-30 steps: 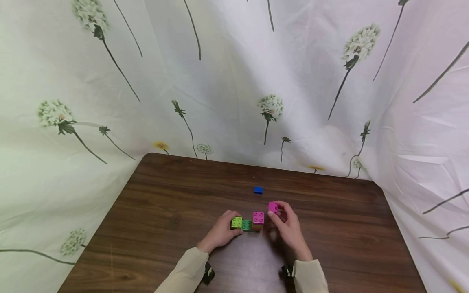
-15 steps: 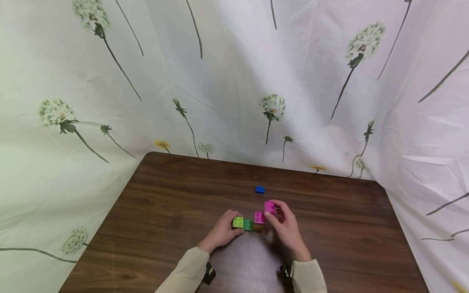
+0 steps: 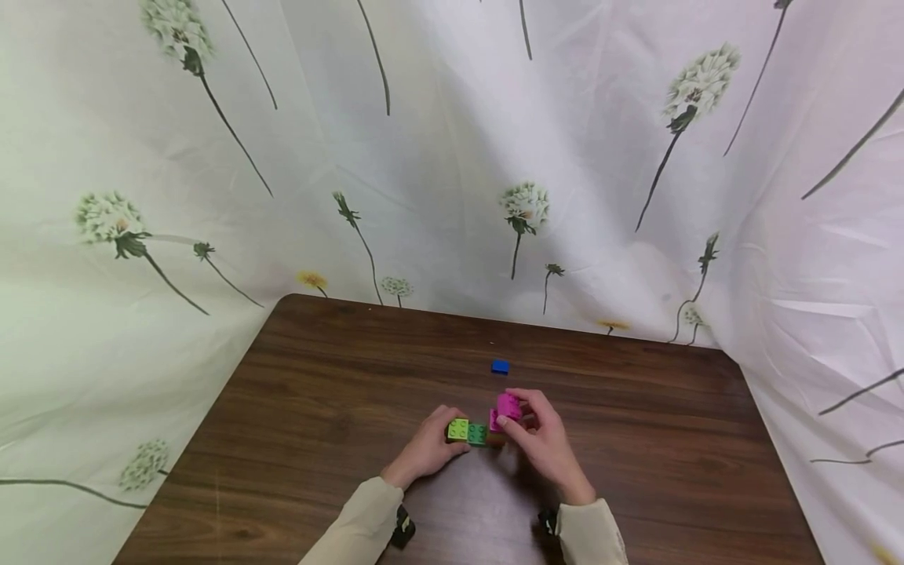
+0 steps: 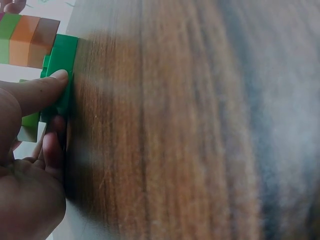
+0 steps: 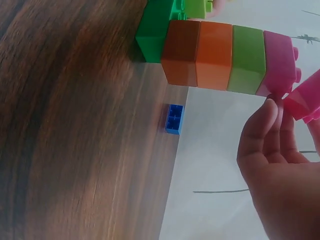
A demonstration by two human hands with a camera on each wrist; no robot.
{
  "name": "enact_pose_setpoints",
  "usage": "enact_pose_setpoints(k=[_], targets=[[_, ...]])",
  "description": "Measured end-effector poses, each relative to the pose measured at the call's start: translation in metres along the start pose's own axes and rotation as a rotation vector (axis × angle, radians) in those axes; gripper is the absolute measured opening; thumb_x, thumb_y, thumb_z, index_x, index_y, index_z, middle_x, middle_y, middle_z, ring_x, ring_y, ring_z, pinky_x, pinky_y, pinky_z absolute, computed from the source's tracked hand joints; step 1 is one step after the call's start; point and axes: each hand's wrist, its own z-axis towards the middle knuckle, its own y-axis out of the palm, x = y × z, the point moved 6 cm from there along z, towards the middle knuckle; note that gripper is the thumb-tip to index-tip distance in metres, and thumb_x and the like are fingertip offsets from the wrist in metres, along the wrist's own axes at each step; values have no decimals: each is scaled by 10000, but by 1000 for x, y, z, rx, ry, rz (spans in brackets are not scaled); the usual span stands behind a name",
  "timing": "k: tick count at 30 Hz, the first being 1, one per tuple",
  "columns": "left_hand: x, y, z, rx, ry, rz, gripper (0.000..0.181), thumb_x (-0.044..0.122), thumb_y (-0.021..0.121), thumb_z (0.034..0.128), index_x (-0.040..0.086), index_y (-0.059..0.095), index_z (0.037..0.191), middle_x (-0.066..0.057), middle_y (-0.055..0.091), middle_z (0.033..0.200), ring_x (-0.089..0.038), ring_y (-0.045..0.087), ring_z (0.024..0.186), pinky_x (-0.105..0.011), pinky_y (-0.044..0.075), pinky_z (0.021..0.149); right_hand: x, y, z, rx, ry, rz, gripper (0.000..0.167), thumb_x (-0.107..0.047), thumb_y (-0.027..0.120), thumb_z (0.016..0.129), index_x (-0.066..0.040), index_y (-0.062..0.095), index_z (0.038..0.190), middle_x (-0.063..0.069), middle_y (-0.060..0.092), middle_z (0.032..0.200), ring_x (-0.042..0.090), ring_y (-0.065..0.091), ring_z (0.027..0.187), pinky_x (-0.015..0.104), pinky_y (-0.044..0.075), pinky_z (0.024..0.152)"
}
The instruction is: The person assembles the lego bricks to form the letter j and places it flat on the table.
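A green base brick lies on the table, with a lime brick on its left end. My left hand grips that end, thumb on the green side. From the base's right end rises a stack: brown, orange, light green and a pink brick on top. My right hand pinches another pink brick, tilted, close by the top of the stack; whether the two pink bricks touch I cannot tell. The fingertips of my right hand are beside the stack's top brick.
A small blue brick lies on the wooden table behind the stack, its hollow side showing in the right wrist view. Behind the table hangs a white cloth printed with dandelions.
My right hand has moved left with its pink brick, from the right of the stack to over its top, partly covering the stack's pink brick. The left hand has stayed in place.
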Motion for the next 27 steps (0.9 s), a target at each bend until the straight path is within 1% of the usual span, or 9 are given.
enact_pose_setpoints(k=[3,7,11,18,23,27], targets=[[-1,0,0,0,-6,-6,265,146,745,840,154,611,1069,-13,542,1026,-134,522,906,-306,446,783,-3,1,0,-11,-43,-45,385,-193,722,871,-134,602,1231,27,578,1081,148,567,883,247,519,702],[-2,1,0,-4,-8,-7,266,144,744,841,151,608,1069,-13,539,1027,-136,524,914,-313,450,788,-5,4,0,-18,-89,-90,368,-211,733,861,-196,611,1208,20,569,1068,124,568,857,240,516,676],[-2,1,1,-5,-13,-2,270,145,745,840,152,606,1072,-14,539,1028,-139,529,921,-325,458,796,-6,6,1,-24,-117,-120,361,-225,736,856,-225,611,1194,9,574,1047,100,553,833,234,503,662],[-1,1,1,2,-14,6,277,136,749,835,145,606,1072,-19,542,1031,-144,533,925,-331,457,799,-5,8,0,-45,-153,-165,380,-229,732,856,-171,611,1212,-30,603,998,86,550,793,224,494,662],[0,1,1,-4,-20,-5,274,129,741,842,138,605,1079,-28,540,1044,-154,533,937,-348,461,809,-2,7,-1,-52,-169,-175,380,-230,728,859,-196,610,1218,-36,611,1005,98,551,782,232,495,656],[-1,1,1,-7,-21,0,271,133,741,843,141,605,1077,-29,542,1046,-154,535,940,-352,462,812,-1,7,-1,-74,-173,-160,370,-229,714,871,-188,613,1224,-28,625,1033,100,556,798,242,501,667]])
